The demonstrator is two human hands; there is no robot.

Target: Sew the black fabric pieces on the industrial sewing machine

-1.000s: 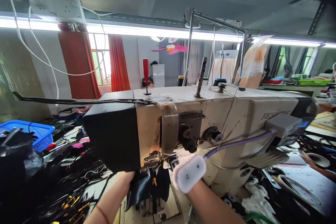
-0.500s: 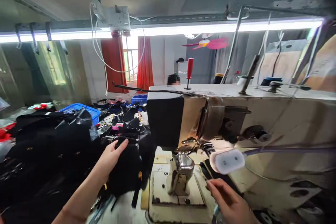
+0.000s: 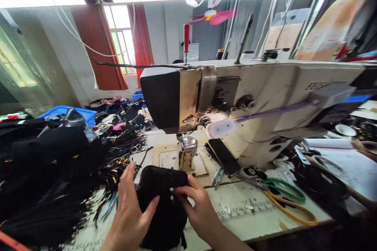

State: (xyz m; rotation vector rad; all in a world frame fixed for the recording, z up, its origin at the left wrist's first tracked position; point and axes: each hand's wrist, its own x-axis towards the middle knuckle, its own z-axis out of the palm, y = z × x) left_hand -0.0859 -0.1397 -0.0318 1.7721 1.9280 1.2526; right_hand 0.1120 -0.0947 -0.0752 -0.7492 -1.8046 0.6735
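A black fabric piece [image 3: 161,208] with a rounded top edge is at the front of the sewing machine bed, between my hands. My left hand [image 3: 132,204] is at its left side, fingers stretched upward and thumb lying on the cloth. At the right edge, my right hand [image 3: 197,208] grips the fabric with bent fingers, close to two small pale bits. Just behind the cloth stands the machine's metal post [image 3: 187,151], under the sewing head [image 3: 163,100]. The fabric's lower end runs out of view.
Black pieces [image 3: 53,164] are heaped at left, near a blue basket [image 3: 85,113]. A phone [image 3: 224,156] lies beside the machine. Scissors [image 3: 290,204] with green and yellow handles rest at right. A lamp [image 3: 220,128] glows by the sewing head; a red-handled screwdriver [image 3: 186,39] stands on top.
My left hand has brought a black piece from the left to the front of the machine. My right hand has moved left onto it. The view has tilted down and turned right.
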